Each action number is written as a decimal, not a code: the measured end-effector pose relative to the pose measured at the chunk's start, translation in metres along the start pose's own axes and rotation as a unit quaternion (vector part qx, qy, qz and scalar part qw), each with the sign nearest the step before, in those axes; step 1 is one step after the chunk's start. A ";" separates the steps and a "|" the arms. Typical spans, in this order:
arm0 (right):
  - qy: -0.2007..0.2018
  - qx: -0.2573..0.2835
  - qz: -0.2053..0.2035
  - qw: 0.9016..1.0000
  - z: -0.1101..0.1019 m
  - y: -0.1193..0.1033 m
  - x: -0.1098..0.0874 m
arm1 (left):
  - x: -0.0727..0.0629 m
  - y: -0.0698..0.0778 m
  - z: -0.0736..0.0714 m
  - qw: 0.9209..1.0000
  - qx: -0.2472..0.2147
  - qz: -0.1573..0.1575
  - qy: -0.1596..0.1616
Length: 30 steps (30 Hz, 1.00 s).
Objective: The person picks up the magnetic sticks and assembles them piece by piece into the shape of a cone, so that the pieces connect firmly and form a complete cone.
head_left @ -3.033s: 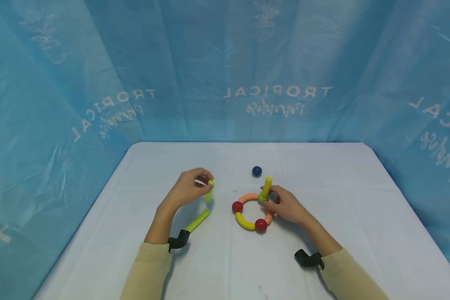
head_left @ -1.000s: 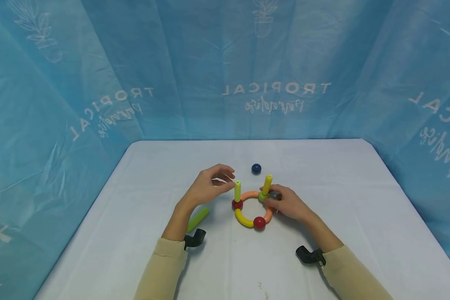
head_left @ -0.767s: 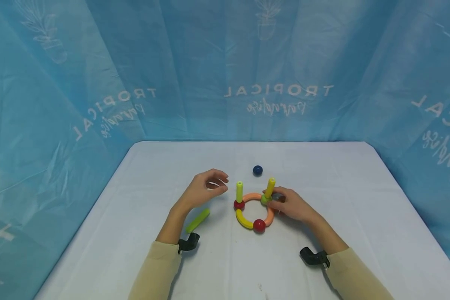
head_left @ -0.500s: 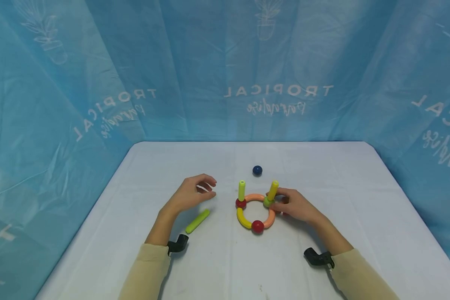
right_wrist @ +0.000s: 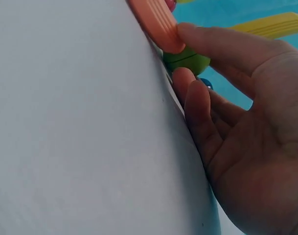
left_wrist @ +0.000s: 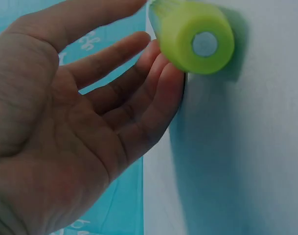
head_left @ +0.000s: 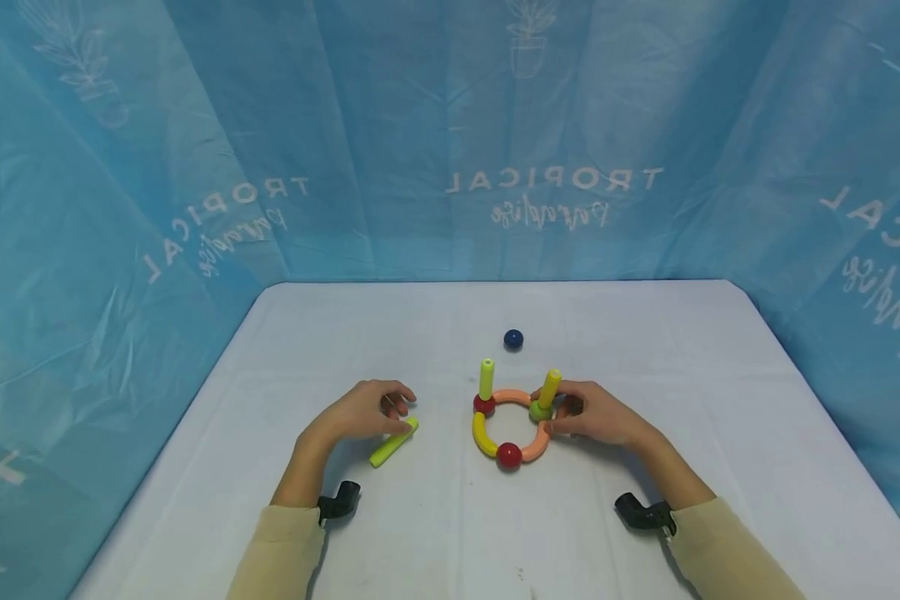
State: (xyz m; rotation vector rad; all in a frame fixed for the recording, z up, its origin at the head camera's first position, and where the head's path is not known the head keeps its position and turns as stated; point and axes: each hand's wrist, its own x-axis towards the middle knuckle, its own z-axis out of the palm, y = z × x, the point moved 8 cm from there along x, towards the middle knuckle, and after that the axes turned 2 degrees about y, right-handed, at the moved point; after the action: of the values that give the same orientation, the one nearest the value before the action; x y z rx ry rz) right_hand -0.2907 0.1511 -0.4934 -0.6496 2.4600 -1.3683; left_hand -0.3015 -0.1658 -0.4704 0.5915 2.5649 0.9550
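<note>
On the table lies a ring of orange arcs (head_left: 512, 397) and a yellow arc (head_left: 483, 437), joined by red balls (head_left: 508, 456) and a green ball (head_left: 540, 412). A yellow stick (head_left: 551, 389) stands tilted on the green ball, and a lime stick (head_left: 487, 379) rises from the left red ball (head_left: 484, 405). My right hand (head_left: 598, 412) pinches the green ball between thumb and fingers, its thumb against an orange arc (right_wrist: 158, 24). My left hand (head_left: 362, 412), fingers loosely bent, is right at a loose green stick (head_left: 394, 443); its round end (left_wrist: 197, 39) shows by the fingertips.
A dark blue ball (head_left: 513, 339) lies behind the ring. The white-covered table (head_left: 330, 325) meets a blue printed curtain (head_left: 450, 125) at its back and sides. Black wrist mounts (head_left: 339, 500) sit on both forearms.
My left hand carried the lime stick to the left red ball, released it upright there, then came back left and down to the loose green stick. The ring has turned slightly clockwise under my right hand.
</note>
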 end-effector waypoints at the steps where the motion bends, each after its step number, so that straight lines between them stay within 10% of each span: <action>1: 0.004 0.000 0.000 1.000 -0.001 -0.001 0.000 | 0.000 0.000 0.001 1.000 0.000 -0.003 -0.003; 18: -0.018 -0.022 -0.025 0.999 0.007 0.002 0.004 | -0.001 -0.002 0.007 0.998 0.034 -0.047 -0.021; 30: 0.002 -0.043 -0.014 0.999 0.005 0.001 0.003 | 0.013 0.021 -0.002 1.000 0.002 -0.003 0.002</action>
State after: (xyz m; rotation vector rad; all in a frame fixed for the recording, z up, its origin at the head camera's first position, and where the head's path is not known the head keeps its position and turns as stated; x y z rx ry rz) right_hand -0.2913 0.1460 -0.4967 -0.7042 2.5341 -1.2795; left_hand -0.3081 -0.1461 -0.4566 0.5823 2.5719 0.9487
